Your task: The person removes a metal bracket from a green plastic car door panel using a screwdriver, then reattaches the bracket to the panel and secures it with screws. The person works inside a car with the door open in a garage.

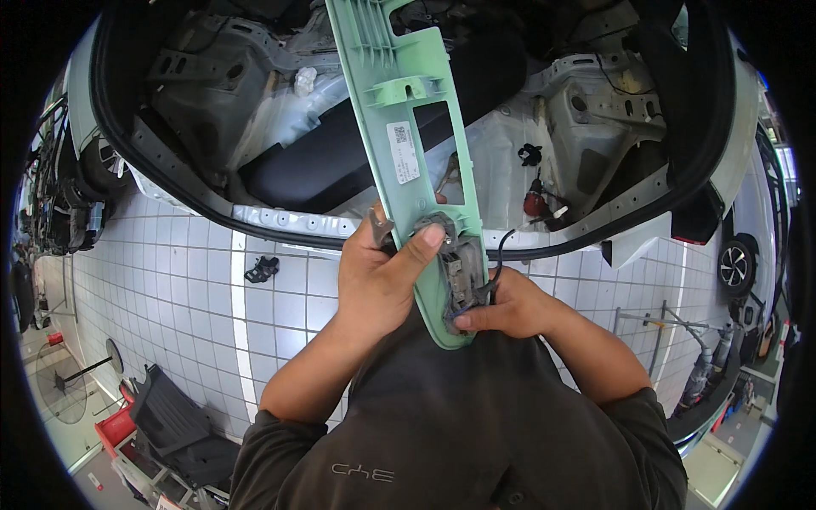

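Left hand (380, 280) fingers clamp the pale green trim panel (414, 144); right hand (503, 308) fingers grip its lower end beside the grey connector (457, 270) and black cable (500, 248).

both hands raised chest-high, left grip (382, 272) curled with thumb up, right grip (508, 308) pinching.

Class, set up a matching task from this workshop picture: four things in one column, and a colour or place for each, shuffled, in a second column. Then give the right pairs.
Things
1. long plastic panel
2. left hand
3. right hand
4. tiled floor

Descriptions
A. grips the panel's lower end, beside a black cable
B. pale green, held upright in front of the open car body
C. light grey with a white stripe
D. thumb pressed over the grey fitting on the panel

Pairs: 1-B, 2-D, 3-A, 4-C
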Demonstrator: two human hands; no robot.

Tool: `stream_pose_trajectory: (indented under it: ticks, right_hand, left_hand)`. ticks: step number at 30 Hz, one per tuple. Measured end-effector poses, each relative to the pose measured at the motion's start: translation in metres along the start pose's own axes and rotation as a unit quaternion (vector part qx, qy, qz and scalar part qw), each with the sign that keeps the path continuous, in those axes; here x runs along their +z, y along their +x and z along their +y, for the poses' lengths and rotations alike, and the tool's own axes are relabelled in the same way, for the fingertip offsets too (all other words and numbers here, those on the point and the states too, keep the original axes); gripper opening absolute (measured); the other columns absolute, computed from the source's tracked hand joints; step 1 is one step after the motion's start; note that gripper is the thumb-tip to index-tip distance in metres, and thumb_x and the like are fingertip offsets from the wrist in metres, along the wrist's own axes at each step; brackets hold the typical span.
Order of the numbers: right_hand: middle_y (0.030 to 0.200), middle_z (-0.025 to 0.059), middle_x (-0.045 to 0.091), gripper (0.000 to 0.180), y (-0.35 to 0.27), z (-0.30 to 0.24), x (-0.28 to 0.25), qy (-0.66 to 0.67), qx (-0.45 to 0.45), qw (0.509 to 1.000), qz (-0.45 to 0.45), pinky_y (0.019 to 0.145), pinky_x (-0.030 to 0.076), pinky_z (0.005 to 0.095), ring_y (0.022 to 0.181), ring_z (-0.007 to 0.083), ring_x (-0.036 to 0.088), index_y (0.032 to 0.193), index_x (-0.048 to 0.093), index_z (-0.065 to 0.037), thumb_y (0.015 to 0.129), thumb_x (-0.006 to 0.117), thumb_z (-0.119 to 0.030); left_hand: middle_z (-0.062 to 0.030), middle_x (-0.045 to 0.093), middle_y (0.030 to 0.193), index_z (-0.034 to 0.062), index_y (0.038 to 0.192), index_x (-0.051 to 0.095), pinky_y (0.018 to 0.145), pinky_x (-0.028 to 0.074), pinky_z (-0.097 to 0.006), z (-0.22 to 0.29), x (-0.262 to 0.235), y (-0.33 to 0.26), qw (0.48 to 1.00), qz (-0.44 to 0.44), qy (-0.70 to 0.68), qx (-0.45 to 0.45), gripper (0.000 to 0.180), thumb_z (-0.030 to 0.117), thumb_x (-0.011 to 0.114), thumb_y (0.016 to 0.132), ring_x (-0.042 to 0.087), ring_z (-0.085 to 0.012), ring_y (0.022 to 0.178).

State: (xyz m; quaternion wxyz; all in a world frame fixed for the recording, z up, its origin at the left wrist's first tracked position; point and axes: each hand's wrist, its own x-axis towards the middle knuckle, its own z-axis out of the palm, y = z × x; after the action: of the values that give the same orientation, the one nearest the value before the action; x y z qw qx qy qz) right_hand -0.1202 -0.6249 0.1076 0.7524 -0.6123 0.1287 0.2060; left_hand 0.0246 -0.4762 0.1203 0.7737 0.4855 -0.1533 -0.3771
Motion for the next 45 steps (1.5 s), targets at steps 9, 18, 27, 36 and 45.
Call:
stream_pose_trajectory:
  ticks: [9, 18, 27, 36, 45]
  right_hand:
    - [0.108, 0.0049, 0.067, 0.033, 0.013, 0.01, 0.025, -0.011, -0.009, 1.0, -0.004, 0.092, 0.047, 0.0303, 0.101, 0.0111, 0.058, 0.119, 0.062, -0.002, 0.092, 0.071, -0.019]
    - [0.098, 0.0086, 0.069, 0.032, 0.024, 0.014, 0.053, -0.076, -0.124, 0.981, 0.127, 0.084, 0.05, 0.0329, 0.091, 0.0165, 0.064, 0.119, 0.058, -0.001, 0.096, 0.065, -0.022]
    - [0.086, 0.0147, 0.069, 0.035, 0.024, -0.002, 0.075, -0.245, -0.189, 0.925, 0.221, 0.07, 0.053, 0.0393, 0.076, 0.0328, 0.069, 0.118, 0.059, 0.0, 0.088, 0.068, -0.016]
    - [0.112, 0.0158, 0.057, 0.065, 0.015, -0.007, 0.058, -0.266, -0.324, 0.868, 0.266, 0.077, 0.055, 0.0417, 0.09, 0.0336, 0.065, 0.124, 0.048, -0.004, 0.073, 0.082, -0.026]
    - [0.107, 0.0099, 0.057, 0.049, 0.022, -0.006, 0.037, -0.272, -0.345, 0.849, 0.293, 0.071, 0.055, 0.0365, 0.082, 0.0263, 0.067, 0.106, 0.056, -0.005, 0.069, 0.083, -0.022]
  left_hand:
    - [-0.0041, 0.066, 0.109, 0.0017, 0.122, 0.06, 0.091, 0.046, -0.027, 0.013, -0.023, -0.018, 0.999, 0.004, 0.031, 0.005, 0.03, 0.011, 0.068, 0.095, 0.06, -0.0111, 0.1]
    - [-0.0053, 0.066, 0.112, 0.001, 0.122, 0.059, 0.093, 0.047, -0.029, 0.017, -0.037, -0.025, 1.0, 0.009, 0.009, 0.006, 0.03, 0.01, 0.068, 0.094, 0.06, -0.0125, 0.102]
    - [-0.0107, 0.07, 0.109, -0.0013, 0.119, 0.065, 0.092, 0.05, -0.032, 0.023, -0.051, -0.016, 0.999, 0.045, -0.021, 0.008, 0.034, 0.02, 0.071, 0.093, 0.065, -0.0175, 0.1]
    - [-0.0182, 0.064, 0.097, -0.0027, 0.137, 0.044, 0.07, 0.049, -0.03, 0.007, -0.064, 0.001, 0.997, 0.0, -0.014, 0.081, 0.06, 0.025, 0.064, 0.088, 0.059, -0.0203, 0.084]
    - [-0.0046, 0.07, 0.093, 0.0112, 0.14, 0.051, 0.057, 0.033, -0.026, -0.007, -0.058, 0.029, 0.976, -0.106, -0.076, 0.176, 0.047, 0.024, 0.056, 0.094, 0.039, -0.0131, 0.075]
